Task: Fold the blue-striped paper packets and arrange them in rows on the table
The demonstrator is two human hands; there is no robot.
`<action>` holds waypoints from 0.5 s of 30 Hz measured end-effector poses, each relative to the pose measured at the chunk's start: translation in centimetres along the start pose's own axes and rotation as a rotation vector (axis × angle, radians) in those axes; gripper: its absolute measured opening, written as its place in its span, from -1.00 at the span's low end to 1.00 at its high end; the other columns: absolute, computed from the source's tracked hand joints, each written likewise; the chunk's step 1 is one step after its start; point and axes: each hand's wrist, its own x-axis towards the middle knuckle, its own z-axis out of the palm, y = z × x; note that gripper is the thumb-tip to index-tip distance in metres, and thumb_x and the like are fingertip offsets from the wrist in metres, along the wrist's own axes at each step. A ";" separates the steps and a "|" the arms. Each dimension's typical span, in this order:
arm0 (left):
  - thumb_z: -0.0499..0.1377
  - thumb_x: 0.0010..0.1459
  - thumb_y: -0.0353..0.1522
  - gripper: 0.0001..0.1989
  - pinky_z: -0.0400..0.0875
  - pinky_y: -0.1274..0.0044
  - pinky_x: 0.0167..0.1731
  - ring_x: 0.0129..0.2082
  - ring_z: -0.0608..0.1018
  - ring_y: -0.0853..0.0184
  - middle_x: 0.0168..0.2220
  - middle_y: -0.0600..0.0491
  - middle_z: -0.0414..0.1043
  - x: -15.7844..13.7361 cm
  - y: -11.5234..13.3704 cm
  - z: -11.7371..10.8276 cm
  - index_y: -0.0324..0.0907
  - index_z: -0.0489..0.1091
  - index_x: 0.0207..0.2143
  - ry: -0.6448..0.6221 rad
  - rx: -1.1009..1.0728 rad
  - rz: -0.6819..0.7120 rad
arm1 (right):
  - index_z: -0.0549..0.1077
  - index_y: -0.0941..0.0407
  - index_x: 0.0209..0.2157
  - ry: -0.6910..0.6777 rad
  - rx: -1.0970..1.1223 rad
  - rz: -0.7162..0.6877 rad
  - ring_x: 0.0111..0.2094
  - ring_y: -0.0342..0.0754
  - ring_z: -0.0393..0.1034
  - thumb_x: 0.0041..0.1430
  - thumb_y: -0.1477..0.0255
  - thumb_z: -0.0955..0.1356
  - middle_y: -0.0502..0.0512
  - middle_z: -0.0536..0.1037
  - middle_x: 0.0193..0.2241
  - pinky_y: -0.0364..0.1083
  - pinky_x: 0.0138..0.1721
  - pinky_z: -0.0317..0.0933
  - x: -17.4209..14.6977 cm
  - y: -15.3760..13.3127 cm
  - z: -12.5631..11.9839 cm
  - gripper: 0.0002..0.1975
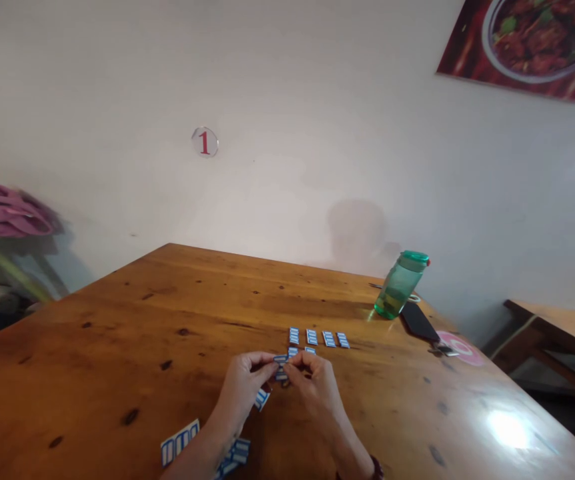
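My left hand (247, 383) and my right hand (316, 385) meet over the wooden table (207, 320). Both pinch a small white sheet of blue-bordered labels (281, 360) between thumbs and fingertips. Beyond them lies a row of similar label pieces (311, 337), spaced apart, with two more pieces (293, 351) just behind my fingers, partly hidden. Under my left hand another label sheet (262, 399) shows in part. A larger label sheet (180, 442) lies left of my left forearm, and a loose pile of label sheets (237, 453) is partly covered by that forearm.
A green water bottle (400, 287) stands at the back right, beside a black phone (419, 322), some keys (442, 349) and a pink disc (463, 348). The white wall (267, 133) rises behind the table. Another wooden table (562, 327) is at right.
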 end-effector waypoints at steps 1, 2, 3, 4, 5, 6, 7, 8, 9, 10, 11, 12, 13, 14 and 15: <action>0.27 -0.32 -0.25 -0.77 0.18 0.59 -0.66 -0.71 0.30 0.45 -0.73 0.11 0.36 0.1 -0.1 0.0 -0.26 0.49 -0.63 0.000 -0.008 -0.006 | 0.40 0.17 -0.67 0.001 0.004 0.004 -0.63 -0.17 0.22 -0.13 0.41 0.33 -0.02 0.41 -0.71 -0.20 -0.57 0.09 0.0 0.0 0.0 -0.85; 0.27 -0.33 -0.24 -0.76 0.18 0.59 -0.67 -0.72 0.30 0.45 -0.73 0.11 0.36 0.2 -0.3 0.0 -0.26 0.49 -0.63 0.000 -0.015 -0.010 | 0.39 0.17 -0.67 0.004 0.007 0.007 -0.63 -0.17 0.21 -0.14 0.41 0.33 -0.02 0.41 -0.72 -0.20 -0.57 0.09 0.1 0.1 0.0 -0.85; 0.28 -0.34 -0.23 -0.75 0.18 0.59 -0.67 -0.72 0.29 0.45 -0.73 0.10 0.36 0.3 -0.4 -0.1 -0.27 0.49 -0.63 -0.004 -0.020 -0.010 | 0.39 0.17 -0.67 0.007 0.009 0.010 -0.63 -0.17 0.20 -0.14 0.41 0.33 -0.02 0.40 -0.72 -0.19 -0.57 0.08 0.1 0.1 0.0 -0.85; 0.28 -0.34 -0.23 -0.74 0.17 0.59 -0.67 -0.72 0.29 0.45 -0.73 0.10 0.36 0.4 -0.5 -0.1 -0.27 0.49 -0.63 -0.007 -0.024 -0.007 | 0.38 0.17 -0.68 0.014 0.010 0.013 -0.64 -0.18 0.19 -0.15 0.42 0.33 -0.03 0.39 -0.72 -0.20 -0.58 0.07 0.1 0.0 0.0 -0.85; 0.28 -0.34 -0.22 -0.73 0.17 0.59 -0.66 -0.72 0.29 0.46 -0.72 0.09 0.37 0.4 -0.6 -0.1 -0.27 0.49 -0.63 -0.010 -0.027 -0.005 | 0.37 0.17 -0.69 0.024 0.009 0.015 -0.65 -0.18 0.18 -0.16 0.42 0.34 -0.03 0.39 -0.73 -0.20 -0.58 0.06 0.1 0.0 0.0 -0.85; 0.28 -0.35 -0.21 -0.72 0.16 0.60 -0.66 -0.72 0.29 0.46 -0.72 0.09 0.37 0.5 -0.7 -0.1 -0.27 0.49 -0.63 -0.014 -0.029 -0.006 | 0.37 0.16 -0.69 0.034 0.007 0.013 -0.65 -0.18 0.17 -0.16 0.41 0.34 -0.04 0.38 -0.73 -0.20 -0.59 0.06 0.1 0.0 0.0 -0.85; 0.29 -0.35 -0.21 -0.72 0.16 0.60 -0.66 -0.72 0.29 0.46 -0.73 0.09 0.37 0.5 -0.8 -0.1 -0.27 0.49 -0.63 -0.017 -0.032 -0.010 | 0.36 0.16 -0.70 0.043 0.005 0.010 -0.66 -0.18 0.17 -0.17 0.41 0.34 -0.04 0.37 -0.74 -0.20 -0.59 0.05 0.0 -0.1 0.0 -0.84; 0.29 -0.35 -0.21 -0.72 0.16 0.60 -0.66 -0.72 0.29 0.46 -0.73 0.09 0.37 0.5 -0.8 -0.1 -0.27 0.49 -0.63 -0.019 -0.037 -0.015 | 0.36 0.16 -0.71 0.048 0.003 0.006 -0.66 -0.18 0.16 -0.17 0.41 0.35 -0.05 0.36 -0.74 -0.20 -0.60 0.05 0.0 -0.1 0.0 -0.84; 0.29 -0.36 -0.20 -0.72 0.16 0.60 -0.66 -0.72 0.29 0.46 -0.73 0.09 0.37 0.5 -0.8 -0.1 -0.27 0.49 -0.63 -0.018 -0.043 -0.021 | 0.35 0.15 -0.71 0.051 0.004 0.001 -0.66 -0.18 0.16 -0.17 0.40 0.35 -0.05 0.36 -0.74 -0.20 -0.60 0.05 0.0 -0.2 0.0 -0.83; 0.29 -0.36 -0.21 -0.72 0.16 0.60 -0.65 -0.71 0.29 0.46 -0.73 0.09 0.37 0.5 -0.8 0.0 -0.27 0.50 -0.62 -0.015 -0.047 -0.026 | 0.35 0.15 -0.71 0.053 0.005 -0.005 -0.66 -0.18 0.17 -0.16 0.40 0.35 -0.05 0.36 -0.74 -0.20 -0.59 0.06 0.0 -0.2 0.0 -0.83; 0.29 -0.37 -0.21 -0.72 0.16 0.60 -0.65 -0.71 0.29 0.46 -0.73 0.09 0.36 0.5 -0.7 0.0 -0.27 0.49 -0.63 -0.011 -0.049 -0.028 | 0.36 0.15 -0.71 0.053 0.009 -0.010 -0.65 -0.18 0.17 -0.16 0.41 0.35 -0.05 0.36 -0.74 -0.20 -0.59 0.07 0.0 -0.2 0.0 -0.83; 0.29 -0.37 -0.22 -0.73 0.17 0.60 -0.65 -0.71 0.29 0.45 -0.73 0.10 0.36 0.4 -0.7 0.0 -0.26 0.49 -0.64 -0.005 -0.048 -0.025 | 0.36 0.15 -0.70 0.054 0.017 -0.011 -0.64 -0.18 0.17 -0.16 0.42 0.35 -0.05 0.36 -0.73 -0.20 -0.58 0.07 0.0 -0.2 0.0 -0.84; 0.29 -0.37 -0.22 -0.74 0.16 0.60 -0.65 -0.71 0.29 0.46 -0.74 0.10 0.35 0.4 -0.6 0.0 -0.26 0.49 -0.65 0.001 -0.046 -0.020 | 0.36 0.15 -0.70 0.049 0.032 -0.006 -0.64 -0.18 0.18 -0.17 0.42 0.35 -0.05 0.37 -0.73 -0.20 -0.58 0.08 0.0 -0.1 0.0 -0.85; 0.29 -0.36 -0.23 -0.75 0.15 0.60 -0.65 -0.71 0.28 0.46 -0.74 0.11 0.34 0.3 -0.5 0.0 -0.26 0.48 -0.65 0.004 -0.042 -0.012 | 0.37 0.16 -0.69 0.035 0.054 0.006 -0.63 -0.18 0.19 -0.16 0.42 0.35 -0.05 0.37 -0.72 -0.20 -0.58 0.09 0.1 0.0 0.0 -0.85; 0.28 -0.35 -0.23 -0.76 0.14 0.60 -0.65 -0.71 0.28 0.46 -0.74 0.11 0.34 0.3 -0.4 0.0 -0.26 0.48 -0.65 0.006 -0.037 -0.003 | 0.38 0.16 -0.68 0.016 0.081 0.022 -0.63 -0.17 0.20 -0.16 0.41 0.35 -0.04 0.38 -0.72 -0.20 -0.57 0.10 0.1 0.2 0.0 -0.86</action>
